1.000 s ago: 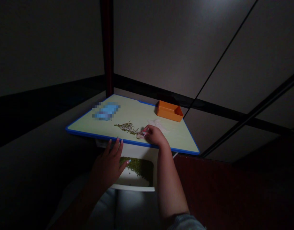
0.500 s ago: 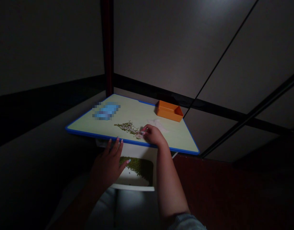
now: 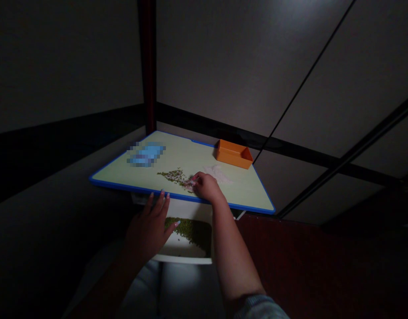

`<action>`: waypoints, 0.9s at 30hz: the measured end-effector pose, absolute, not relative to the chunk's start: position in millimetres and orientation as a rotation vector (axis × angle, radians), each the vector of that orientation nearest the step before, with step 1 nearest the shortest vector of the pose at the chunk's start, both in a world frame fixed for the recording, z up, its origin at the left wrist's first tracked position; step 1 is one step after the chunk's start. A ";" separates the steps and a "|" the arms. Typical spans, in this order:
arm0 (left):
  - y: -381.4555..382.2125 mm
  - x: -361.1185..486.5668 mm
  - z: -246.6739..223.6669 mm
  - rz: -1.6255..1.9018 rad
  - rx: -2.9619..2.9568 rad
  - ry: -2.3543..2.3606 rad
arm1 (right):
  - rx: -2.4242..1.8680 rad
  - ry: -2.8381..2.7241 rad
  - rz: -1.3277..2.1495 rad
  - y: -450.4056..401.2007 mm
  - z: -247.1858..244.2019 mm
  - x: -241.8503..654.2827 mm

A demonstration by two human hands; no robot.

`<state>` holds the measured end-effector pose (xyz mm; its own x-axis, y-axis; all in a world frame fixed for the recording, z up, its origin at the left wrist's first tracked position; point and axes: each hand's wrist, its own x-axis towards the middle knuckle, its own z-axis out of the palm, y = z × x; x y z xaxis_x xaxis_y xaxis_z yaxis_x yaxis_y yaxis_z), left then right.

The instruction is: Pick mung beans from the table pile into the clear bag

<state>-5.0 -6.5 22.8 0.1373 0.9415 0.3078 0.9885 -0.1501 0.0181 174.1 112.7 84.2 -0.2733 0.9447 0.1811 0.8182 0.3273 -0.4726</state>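
My left hand (image 3: 149,228) is open, its fingers spread against the near wall of a white bin (image 3: 187,260) just under the table's front edge. Inside that bin lies a heap of small green grains (image 3: 190,230), partly in shadow. On the table top, my right hand (image 3: 206,187) has its fingers pinched together at the right end of a scattered patch of mixed green and pale grains (image 3: 172,176). What sits between those fingertips is too small to make out. Just beyond the right hand spreads a thin pile of whitish-pink grains (image 3: 219,173).
The pale table (image 3: 250,195) has a blue rim. An orange open box (image 3: 234,155) stands at its back right. A light-blue, pixelated item (image 3: 146,154) lies at the left. Walls rise behind the table, and a reddish floor (image 3: 257,248) shows at right.
My right hand has shifted slightly left, toward the mixed grains, showing more of the whitish pile behind it. My left hand stays in place on the bin.
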 end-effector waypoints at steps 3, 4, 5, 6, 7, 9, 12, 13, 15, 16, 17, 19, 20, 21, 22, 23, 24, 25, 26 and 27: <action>-7.5 -5.7 22.6 -0.381 -2.221 -1.905 | -1.548 -2.192 0.381 112.6 84.0 174.9; -7.8 -5.9 22.8 -0.385 -2.222 -1.909 | -1.541 -2.196 0.380 112.6 83.6 175.5; -8.1 -6.0 23.1 -0.387 -2.225 -1.913 | -1.532 -2.197 0.381 112.7 83.2 176.2; -8.2 -6.0 23.7 -0.388 -2.226 -1.918 | -1.523 -2.199 0.381 112.7 82.9 176.8; -8.3 -5.9 24.4 -0.387 -2.228 -1.923 | -1.517 -2.199 0.379 112.6 82.7 177.2; -8.4 -5.5 25.8 -0.373 -2.233 -1.931 | -1.517 -2.204 0.373 111.9 83.0 177.6; -8.5 -4.8 27.0 -0.341 -2.229 -1.949 | -1.516 -2.219 0.366 109.8 85.1 177.6; -8.5 -4.7 26.9 -0.334 -2.229 -1.949 | -1.510 -2.223 0.365 109.0 86.0 177.6; -8.5 -4.9 26.2 -0.333 -2.227 -1.942 | -1.494 -2.225 0.377 107.7 87.5 178.0; -8.3 -5.2 25.6 -0.338 -2.225 -1.937 | -1.485 -2.223 0.392 107.2 88.0 178.2; -8.1 -5.5 25.0 -0.344 -2.223 -1.931 | -1.477 -2.222 0.412 107.0 88.2 178.5; -7.5 -6.3 23.8 -0.355 -2.216 -1.924 | -1.462 -2.216 0.452 107.0 87.8 178.9; -7.2 -6.6 23.3 -0.357 -2.215 -1.921 | -1.455 -2.214 0.468 107.3 87.2 179.0; -6.9 -6.9 22.9 -0.355 -2.213 -1.919 | -1.449 -2.212 0.482 107.7 86.4 179.1; -6.7 -7.1 22.6 -0.350 -2.210 -1.918 | -1.443 -2.209 0.495 108.1 85.4 179.1; -6.6 -7.3 22.3 -0.342 -2.208 -1.917 | -1.437 -2.204 0.509 108.6 84.3 179.2; -6.5 -7.4 22.1 -0.334 -2.204 -1.916 | -1.431 -2.200 0.522 109.1 83.3 179.2; -6.4 -7.5 22.0 -0.325 -2.203 -1.913 | -1.426 -2.198 0.533 109.6 82.3 179.3; -6.5 -7.5 22.0 -0.316 -2.203 -1.911 | -1.425 -2.195 0.544 110.1 81.5 179.5; -6.5 -7.5 21.9 -0.308 -2.204 -1.910 | -1.426 -2.192 0.553 110.5 80.8 179.8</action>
<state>-7.5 -6.5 21.9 0.1391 0.9465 0.2911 0.9901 -0.1391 -0.0206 179.8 110.5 80.8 -0.3536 0.9214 0.1612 0.7346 0.3803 -0.5619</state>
